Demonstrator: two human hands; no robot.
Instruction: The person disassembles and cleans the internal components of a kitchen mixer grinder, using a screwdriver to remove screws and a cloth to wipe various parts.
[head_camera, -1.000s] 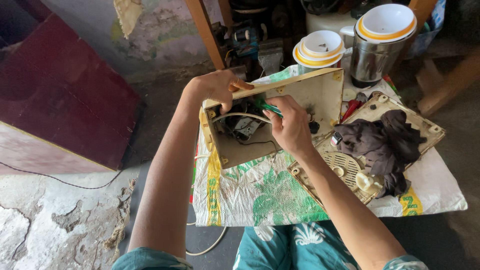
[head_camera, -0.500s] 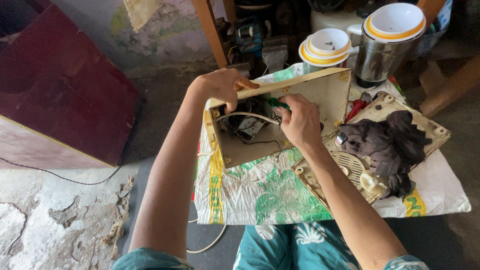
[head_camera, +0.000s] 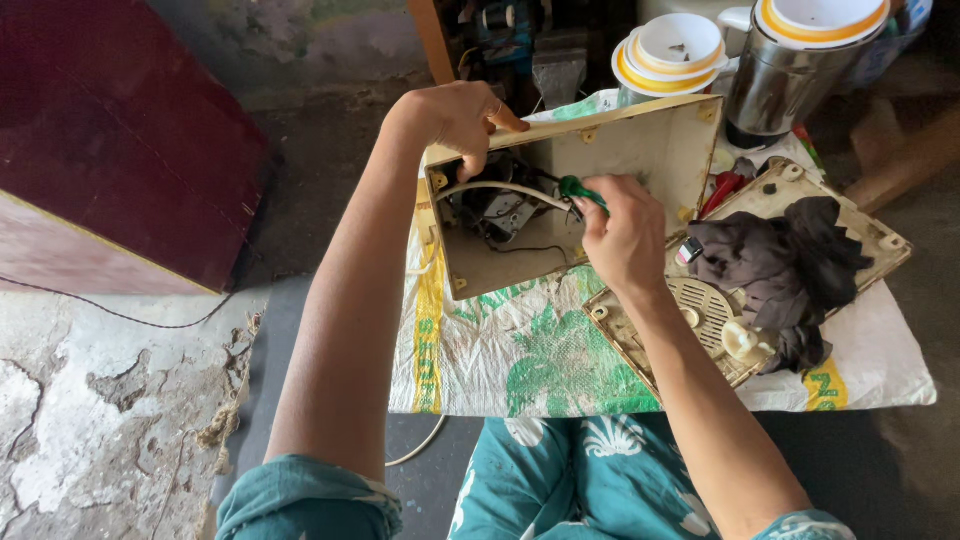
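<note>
A cream plastic appliance casing (head_camera: 640, 150) stands open on its side, showing wires and a dark motor part (head_camera: 500, 210) inside. My left hand (head_camera: 455, 115) grips the casing's upper left corner. My right hand (head_camera: 620, 235) holds a green-handled screwdriver (head_camera: 580, 192) whose tip points into the casing, close to the wires. A white cable (head_camera: 495, 188) curves across the opening.
A cream base plate (head_camera: 860, 225) with a dark rag (head_camera: 790, 260) lies to the right on a printed woven sack (head_camera: 520, 350). Steel jars with white lids (head_camera: 790, 60) stand behind. A dark red box (head_camera: 110, 150) sits left on the cracked floor.
Both hands and the casing have stayed nearly in place. My right hand has shifted slightly with the screwdriver inside the opening.
</note>
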